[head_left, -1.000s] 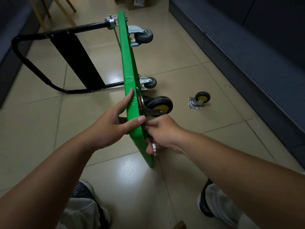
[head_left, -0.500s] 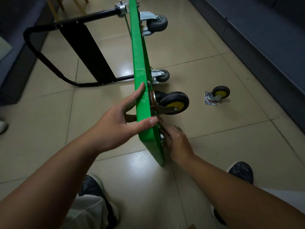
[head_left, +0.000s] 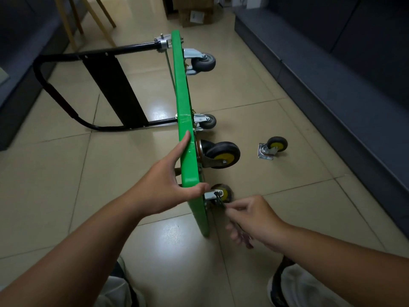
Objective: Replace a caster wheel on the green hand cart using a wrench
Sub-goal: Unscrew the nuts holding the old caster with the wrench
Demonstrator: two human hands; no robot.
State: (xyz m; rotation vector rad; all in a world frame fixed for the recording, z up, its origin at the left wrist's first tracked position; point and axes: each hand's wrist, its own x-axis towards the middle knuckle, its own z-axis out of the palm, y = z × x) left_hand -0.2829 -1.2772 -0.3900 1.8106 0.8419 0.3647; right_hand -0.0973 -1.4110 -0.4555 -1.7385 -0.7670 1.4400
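Head view: wrench (head_left: 220, 200) half-hidden in right hand (head_left: 254, 220), caster (head_left: 224, 192) blurred

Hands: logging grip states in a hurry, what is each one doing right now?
Left hand: grips the green hand cart by its edge.
Right hand: holds the wrench at the nearest caster wheel.
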